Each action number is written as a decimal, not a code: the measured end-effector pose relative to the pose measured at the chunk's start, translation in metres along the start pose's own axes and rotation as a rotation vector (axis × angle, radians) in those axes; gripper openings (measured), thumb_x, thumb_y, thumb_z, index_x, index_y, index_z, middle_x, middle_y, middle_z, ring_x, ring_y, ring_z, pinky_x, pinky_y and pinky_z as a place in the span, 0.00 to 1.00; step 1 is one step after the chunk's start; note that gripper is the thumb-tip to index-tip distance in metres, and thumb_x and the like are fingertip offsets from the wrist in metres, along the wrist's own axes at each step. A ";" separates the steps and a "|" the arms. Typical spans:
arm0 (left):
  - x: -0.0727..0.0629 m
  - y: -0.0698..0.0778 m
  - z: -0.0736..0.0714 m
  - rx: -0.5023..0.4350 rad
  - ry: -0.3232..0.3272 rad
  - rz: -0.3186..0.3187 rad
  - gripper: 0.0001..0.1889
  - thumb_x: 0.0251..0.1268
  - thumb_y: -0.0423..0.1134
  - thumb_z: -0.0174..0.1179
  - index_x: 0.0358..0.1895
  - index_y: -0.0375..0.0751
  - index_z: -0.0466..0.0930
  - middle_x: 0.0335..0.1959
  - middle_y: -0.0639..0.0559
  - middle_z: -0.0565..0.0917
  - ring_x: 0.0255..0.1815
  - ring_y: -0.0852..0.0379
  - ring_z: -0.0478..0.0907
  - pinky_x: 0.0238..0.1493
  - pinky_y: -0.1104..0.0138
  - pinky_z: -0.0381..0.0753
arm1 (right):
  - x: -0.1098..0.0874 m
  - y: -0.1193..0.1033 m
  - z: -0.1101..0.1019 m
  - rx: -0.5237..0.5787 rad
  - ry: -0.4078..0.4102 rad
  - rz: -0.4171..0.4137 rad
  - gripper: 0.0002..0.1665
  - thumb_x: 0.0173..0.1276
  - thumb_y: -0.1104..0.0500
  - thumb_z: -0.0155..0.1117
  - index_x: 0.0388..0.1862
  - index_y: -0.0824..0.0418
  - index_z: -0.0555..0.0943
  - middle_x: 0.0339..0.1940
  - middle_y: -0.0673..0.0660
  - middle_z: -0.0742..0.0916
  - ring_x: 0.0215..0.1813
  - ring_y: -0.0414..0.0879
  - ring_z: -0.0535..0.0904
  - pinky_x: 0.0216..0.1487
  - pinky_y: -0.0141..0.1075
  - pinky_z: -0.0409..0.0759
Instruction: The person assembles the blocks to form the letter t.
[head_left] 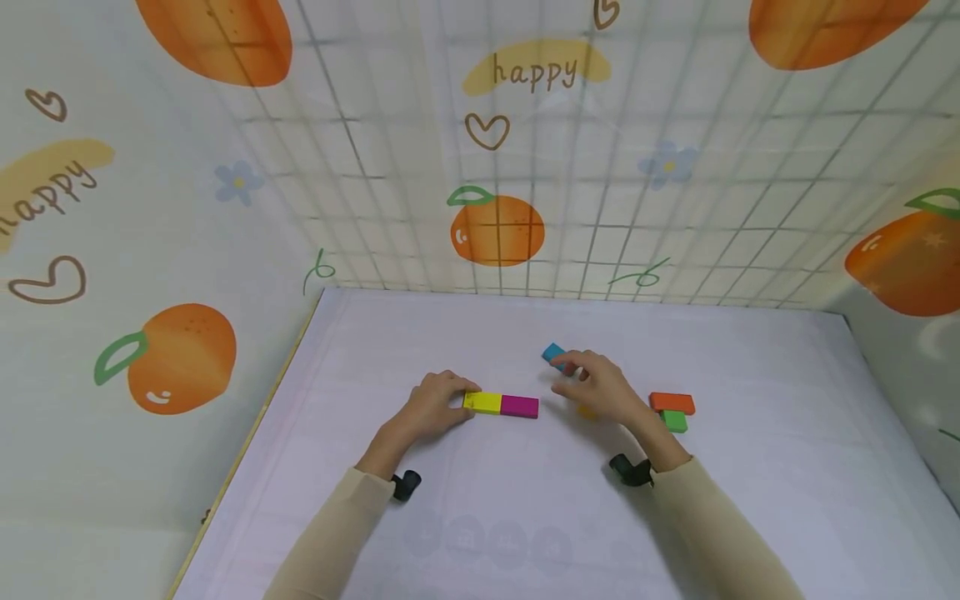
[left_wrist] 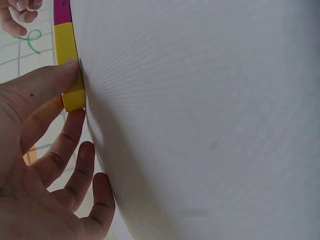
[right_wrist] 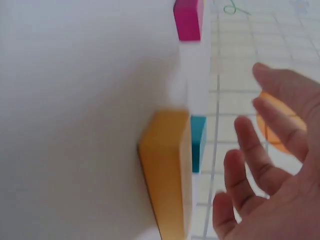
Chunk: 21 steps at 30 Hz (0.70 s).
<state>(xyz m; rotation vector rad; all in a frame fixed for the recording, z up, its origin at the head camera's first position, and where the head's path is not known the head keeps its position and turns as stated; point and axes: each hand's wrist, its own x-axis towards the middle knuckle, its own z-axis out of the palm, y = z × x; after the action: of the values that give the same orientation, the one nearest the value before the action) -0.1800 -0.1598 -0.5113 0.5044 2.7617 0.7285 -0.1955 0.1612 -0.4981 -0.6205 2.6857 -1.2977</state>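
My left hand [head_left: 433, 405] pinches the left end of a yellow block [head_left: 486, 403] between thumb and forefinger; the left wrist view shows the thumb [left_wrist: 67, 75] on its near side. End to end with it, on the right, lies a magenta block [head_left: 520, 407]. My right hand [head_left: 600, 387] hovers over the table, fingers loosely bent and holding nothing. Beneath it is an orange-yellow block [right_wrist: 167, 170], mostly hidden in the head view. Just beyond its fingertips lies a blue block [head_left: 553, 353], partly covered by the hand.
A red-orange block [head_left: 672, 403] lies right of the right forearm, with a green block [head_left: 674, 422] against its near side. The white tabletop [head_left: 495, 483] meets a printed cloth wall [head_left: 405, 225] at the back. Each wrist carries a small black camera [head_left: 632, 471].
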 end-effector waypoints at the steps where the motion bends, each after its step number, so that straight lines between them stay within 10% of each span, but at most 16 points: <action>1: 0.000 0.000 0.000 -0.001 -0.001 -0.003 0.20 0.64 0.44 0.69 0.60 0.56 0.83 0.57 0.53 0.79 0.57 0.48 0.70 0.56 0.51 0.69 | 0.001 0.002 -0.003 0.022 -0.008 -0.007 0.24 0.65 0.57 0.74 0.58 0.61 0.82 0.45 0.62 0.84 0.45 0.58 0.75 0.44 0.46 0.74; 21: 0.000 -0.001 0.002 0.000 0.003 -0.017 0.20 0.63 0.43 0.70 0.59 0.56 0.83 0.57 0.54 0.79 0.58 0.48 0.70 0.57 0.51 0.68 | 0.044 0.049 -0.053 0.101 -0.291 0.090 0.31 0.68 0.62 0.68 0.70 0.56 0.75 0.58 0.61 0.80 0.56 0.58 0.74 0.55 0.49 0.75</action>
<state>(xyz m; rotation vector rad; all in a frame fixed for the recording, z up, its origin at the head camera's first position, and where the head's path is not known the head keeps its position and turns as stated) -0.1794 -0.1597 -0.5129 0.4798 2.7654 0.7256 -0.2653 0.2097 -0.4980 -0.6157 2.3714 -1.2079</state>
